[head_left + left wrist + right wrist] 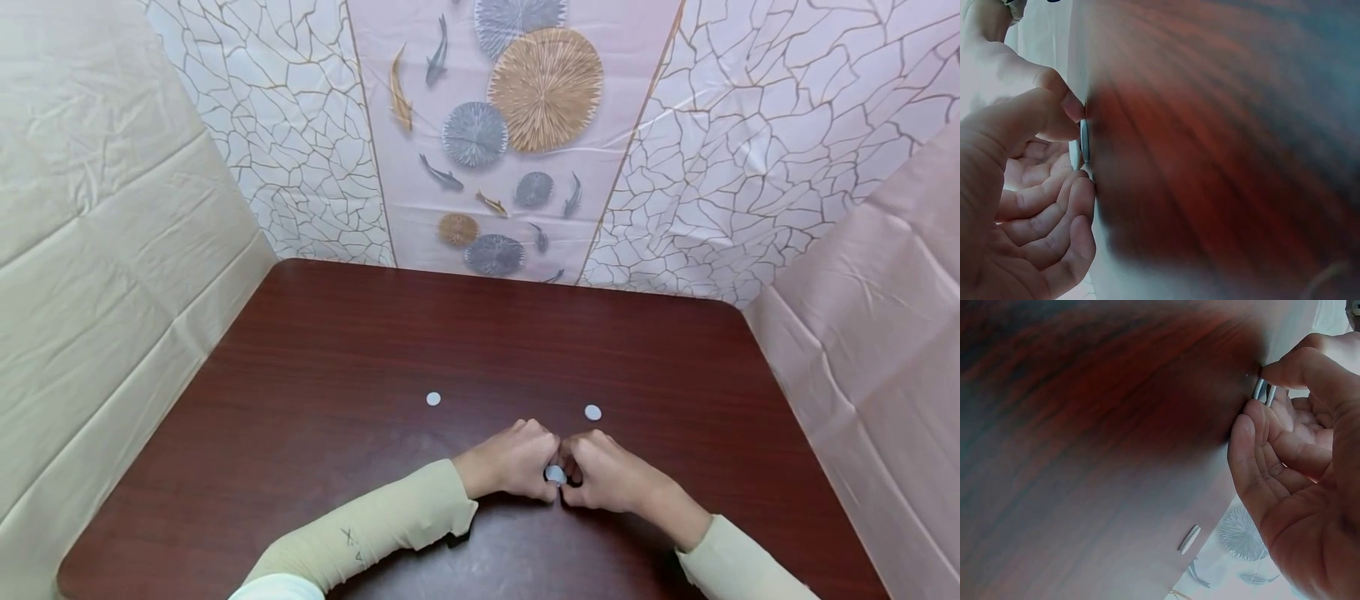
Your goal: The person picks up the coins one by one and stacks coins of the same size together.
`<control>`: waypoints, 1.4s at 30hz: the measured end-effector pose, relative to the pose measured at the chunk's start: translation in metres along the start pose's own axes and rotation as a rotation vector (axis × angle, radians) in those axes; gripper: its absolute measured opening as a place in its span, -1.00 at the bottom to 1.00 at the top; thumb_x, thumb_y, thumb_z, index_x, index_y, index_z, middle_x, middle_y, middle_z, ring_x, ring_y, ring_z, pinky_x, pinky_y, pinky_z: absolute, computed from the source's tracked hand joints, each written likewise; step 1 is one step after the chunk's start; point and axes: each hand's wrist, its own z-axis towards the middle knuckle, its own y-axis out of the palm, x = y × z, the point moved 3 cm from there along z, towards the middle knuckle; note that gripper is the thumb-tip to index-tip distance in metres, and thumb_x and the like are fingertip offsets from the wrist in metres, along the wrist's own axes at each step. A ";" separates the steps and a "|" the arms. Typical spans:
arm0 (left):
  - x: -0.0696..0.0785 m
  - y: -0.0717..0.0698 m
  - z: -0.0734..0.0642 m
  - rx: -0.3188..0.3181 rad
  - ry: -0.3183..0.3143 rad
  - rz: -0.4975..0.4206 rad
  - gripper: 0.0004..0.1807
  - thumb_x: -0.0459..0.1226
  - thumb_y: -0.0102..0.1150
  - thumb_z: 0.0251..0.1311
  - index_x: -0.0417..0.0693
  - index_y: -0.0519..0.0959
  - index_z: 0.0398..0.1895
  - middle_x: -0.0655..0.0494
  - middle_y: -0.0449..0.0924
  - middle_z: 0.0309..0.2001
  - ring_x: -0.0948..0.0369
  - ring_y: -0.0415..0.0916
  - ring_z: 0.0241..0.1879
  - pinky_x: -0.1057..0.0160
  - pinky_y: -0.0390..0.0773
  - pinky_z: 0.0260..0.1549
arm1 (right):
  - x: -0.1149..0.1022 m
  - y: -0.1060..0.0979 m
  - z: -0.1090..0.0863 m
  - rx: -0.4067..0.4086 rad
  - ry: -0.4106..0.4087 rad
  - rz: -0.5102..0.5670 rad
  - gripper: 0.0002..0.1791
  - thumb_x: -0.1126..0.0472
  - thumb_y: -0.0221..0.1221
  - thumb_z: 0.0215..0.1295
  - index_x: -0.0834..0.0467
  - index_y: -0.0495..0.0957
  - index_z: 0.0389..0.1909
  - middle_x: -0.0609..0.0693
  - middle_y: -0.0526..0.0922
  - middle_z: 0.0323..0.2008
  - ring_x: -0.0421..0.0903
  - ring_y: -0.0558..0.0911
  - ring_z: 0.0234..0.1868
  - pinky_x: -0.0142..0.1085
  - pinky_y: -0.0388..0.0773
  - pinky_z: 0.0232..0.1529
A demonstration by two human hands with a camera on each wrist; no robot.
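Two small white discs lie close together, one just above the other, between my hands near the front of the table. The upper disc [555, 474] shows its pale round face in the head view. Seen edge-on in the left wrist view, the lower disc [1085, 140] is right against the tabletop. My left hand [517, 460] curls in from the left, thumb and fingers pinching at the discs' edges. From the right, my right hand [609, 473] mirrors it, its thumb and fingertips also pinching there. Which hand bears which disc I cannot tell.
Another white disc [433, 399] lies farther back to the left, and one more disc [593, 412] lies just beyond my right hand. The dark red-brown table [337, 333] meets a patterned backdrop [480, 208] behind, with pale cloth walls [862, 375] at both sides.
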 end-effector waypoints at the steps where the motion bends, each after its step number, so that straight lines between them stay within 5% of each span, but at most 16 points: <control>1: 0.000 0.000 0.000 -0.001 -0.001 0.002 -0.75 -0.16 0.53 -0.10 0.13 0.56 -0.61 0.45 0.38 -0.66 0.46 0.32 -0.63 0.51 0.32 -0.62 | 0.000 0.000 0.000 0.003 0.001 0.000 -0.79 0.31 0.43 -0.02 0.03 0.60 -0.43 -0.18 0.63 -0.51 -0.41 0.56 -0.47 -0.52 0.53 -0.45; 42: -0.003 0.001 -0.003 0.003 -0.026 -0.078 -0.86 -0.29 0.48 -0.03 0.02 0.66 -0.44 0.40 0.50 -0.54 0.51 0.36 -0.53 0.58 0.30 -0.49 | 0.002 -0.001 -0.002 0.012 0.018 0.024 -0.80 0.33 0.43 -0.04 0.06 0.59 -0.46 -0.18 0.61 -0.54 -0.41 0.55 -0.49 -0.52 0.55 -0.47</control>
